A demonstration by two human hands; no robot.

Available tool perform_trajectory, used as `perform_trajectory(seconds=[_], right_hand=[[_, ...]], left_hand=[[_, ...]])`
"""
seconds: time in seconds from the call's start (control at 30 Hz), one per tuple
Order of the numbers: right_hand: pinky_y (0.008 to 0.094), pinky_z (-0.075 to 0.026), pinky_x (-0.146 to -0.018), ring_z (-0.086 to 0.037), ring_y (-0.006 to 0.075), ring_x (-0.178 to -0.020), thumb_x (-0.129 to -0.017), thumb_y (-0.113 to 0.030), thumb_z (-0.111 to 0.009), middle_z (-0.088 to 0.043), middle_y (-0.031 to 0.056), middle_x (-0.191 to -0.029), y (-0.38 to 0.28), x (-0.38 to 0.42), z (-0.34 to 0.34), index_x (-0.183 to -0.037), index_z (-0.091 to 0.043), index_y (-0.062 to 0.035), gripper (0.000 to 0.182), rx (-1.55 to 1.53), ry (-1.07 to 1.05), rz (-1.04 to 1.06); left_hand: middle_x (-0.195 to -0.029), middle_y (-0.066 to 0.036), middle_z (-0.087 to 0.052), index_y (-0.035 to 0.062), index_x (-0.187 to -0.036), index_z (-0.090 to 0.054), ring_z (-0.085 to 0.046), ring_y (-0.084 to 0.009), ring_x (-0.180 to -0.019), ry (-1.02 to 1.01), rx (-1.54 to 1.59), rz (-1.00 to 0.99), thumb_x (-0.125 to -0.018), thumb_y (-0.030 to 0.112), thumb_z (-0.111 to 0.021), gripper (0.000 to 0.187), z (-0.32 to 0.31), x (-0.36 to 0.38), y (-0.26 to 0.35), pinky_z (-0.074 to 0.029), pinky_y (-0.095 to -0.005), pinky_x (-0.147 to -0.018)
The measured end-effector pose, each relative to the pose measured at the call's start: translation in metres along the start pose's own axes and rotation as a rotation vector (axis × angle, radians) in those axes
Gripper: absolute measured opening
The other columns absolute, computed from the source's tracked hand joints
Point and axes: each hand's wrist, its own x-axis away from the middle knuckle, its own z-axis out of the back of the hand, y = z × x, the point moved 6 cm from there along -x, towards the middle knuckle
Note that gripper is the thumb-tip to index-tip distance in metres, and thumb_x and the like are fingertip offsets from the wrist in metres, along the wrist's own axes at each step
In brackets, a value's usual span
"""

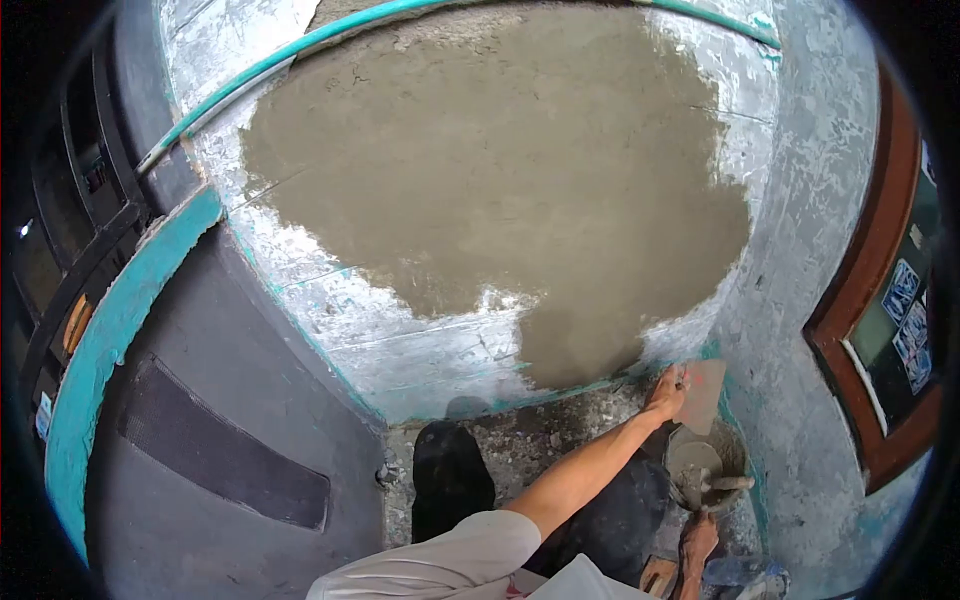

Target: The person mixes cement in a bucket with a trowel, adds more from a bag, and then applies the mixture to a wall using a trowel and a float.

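Observation:
My left hand (665,394) is closed around a flat rectangular plastering trowel (704,397), its face greyish with faint reddish marks. The trowel is raised just above a bucket (741,447) of wet grey mortar. Inside the bucket lies another tool with a pale handle (734,483) that sticks out to the right; mortar covers its other end. My right hand (699,538) is closed at the bucket's near rim, with its fingertips partly hidden. In front of me, a broad patch of fresh mortar (500,180) covers much of the wall.
A teal pipe (330,38) crosses the wall's top. Bare white-grey wall (420,355) borders the mortar. Left are a dark panel (240,400) with teal edging and a metal gate (80,240). A brown frame (850,290) stands right. By my right forearm lie a wooden piece (657,576) and clear plastic (735,571).

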Motion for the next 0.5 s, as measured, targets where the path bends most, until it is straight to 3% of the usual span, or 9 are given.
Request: perform_trajectory(seconds=[0.13, 0.23, 0.3, 0.33, 0.37, 0.4, 0.43, 0.47, 0.5], right_hand=[[0.0538, -0.054, -0.071, -0.067, 0.0453, -0.088, -0.096, -0.012, -0.059, -0.068, 0.0192, -0.113, -0.055, 0.011, 0.061, -0.12, -0.067, -0.0124, 0.025, -0.17, 0.158, 0.093], [0.0518, -0.055, -0.073, -0.069, 0.0413, -0.092, -0.097, -0.014, -0.057, -0.069, 0.0196, -0.112, -0.038, 0.01, 0.036, -0.121, -0.067, -0.0093, 0.026, -0.025, 0.015, 0.066], [0.0479, -0.056, -0.076, -0.068, 0.043, -0.095, -0.102, -0.021, -0.057, -0.069, 0.0206, -0.114, -0.033, 0.014, 0.039, -0.121, -0.065, -0.0036, 0.027, -0.088, 0.21, 0.02], [0.0448, -0.055, -0.077, -0.069, 0.0389, -0.097, -0.107, -0.03, -0.056, -0.069, 0.0203, -0.116, -0.027, 0.014, 0.037, -0.126, -0.062, -0.0026, 0.034, -0.532, -0.014, -0.297], [0.0416, -0.052, -0.073, -0.069, 0.0279, -0.094, -0.109, -0.039, -0.053, -0.069, 0.0213, -0.109, -0.028, 0.017, 0.035, -0.127, -0.058, -0.0009, 0.043, -0.336, 0.107, -0.136], [0.0399, -0.05, -0.067, -0.068, 0.0198, -0.089, -0.107, -0.038, -0.06, -0.071, 0.021, -0.101, -0.014, 0.008, 0.007, -0.127, -0.054, 0.0014, 0.045, -1.035, 0.317, -0.101], [0.0365, -0.049, -0.062, -0.066, 0.0177, -0.075, -0.101, -0.035, -0.071, -0.072, 0.0166, -0.086, -0.012, 0.008, 0.003, -0.114, -0.061, 0.0031, 0.041, -1.351, 0.211, -0.226], [0.0348, -0.049, -0.059, -0.064, 0.0166, -0.066, -0.097, -0.032, -0.077, -0.071, 0.0119, -0.078, -0.012, 0.006, 0.016, -0.099, -0.065, 0.0022, 0.036, -0.834, 0.063, -0.302], [0.0336, -0.047, -0.058, -0.061, 0.0146, -0.061, -0.097, -0.033, -0.077, -0.069, 0.0095, -0.071, -0.002, 0.006, 0.003, -0.088, -0.066, 0.0007, 0.037, -0.983, 0.167, -0.18]], left_hand=[[-0.15, -0.023, -0.052, 0.0047, -0.154, -0.043, -0.053, -0.0357, -0.137, 0.018, 0.025, -0.033, -0.104, 0.025, -0.059, 0.056, -0.013, -0.023, -0.026, -0.043, -0.0446, -0.113], [-0.104, -0.012, -0.072, 0.003, -0.112, -0.06, -0.069, -0.0257, -0.101, 0.064, 0.24, -0.184, -0.097, 0.015, -0.064, 0.02, -0.013, -0.023, -0.022, -0.055, -0.0412, -0.091], [-0.103, -0.013, -0.071, 0.0041, -0.11, -0.059, -0.072, -0.0236, -0.102, 0.155, 0.251, -0.244, -0.093, 0.011, -0.068, 0.021, -0.008, -0.031, -0.029, -0.06, -0.0416, -0.08], [-0.108, -0.013, -0.071, 0.0031, -0.118, -0.058, -0.07, -0.0251, -0.103, 0.283, -0.037, -0.337, -0.097, 0.011, -0.066, 0.024, -0.003, -0.04, -0.039, -0.059, -0.0428, -0.084], [-0.111, -0.011, -0.069, 0.0053, -0.125, -0.057, -0.069, -0.0238, -0.101, 0.265, 0.129, -0.127, -0.099, 0.012, -0.065, 0.027, -0.005, -0.046, -0.053, -0.058, -0.0426, -0.084], [-0.111, -0.008, -0.067, 0.008, -0.125, -0.057, -0.066, -0.0214, -0.096, 0.104, 0.147, -0.122, -0.1, 0.01, -0.063, 0.026, -0.001, -0.051, -0.054, -0.058, -0.0394, -0.077], [-0.11, -0.008, -0.066, 0.0094, -0.125, -0.057, -0.065, -0.0201, -0.091, 0.06, 0.29, 0.071, -0.1, 0.009, -0.063, 0.025, 0.006, -0.011, -0.006, -0.057, -0.0363, -0.072], [-0.11, -0.009, -0.066, 0.0084, -0.125, -0.056, -0.066, -0.0204, -0.089, 0.098, 0.289, 0.008, -0.101, 0.007, -0.061, 0.025, 0.007, -0.02, -0.017, -0.057, -0.0357, -0.069], [-0.111, -0.011, -0.065, 0.0086, -0.125, -0.056, -0.067, -0.0211, -0.087, 0.126, 0.284, 0.011, -0.101, 0.007, -0.061, 0.024, 0.011, -0.011, -0.006, -0.058, -0.0367, -0.068]])
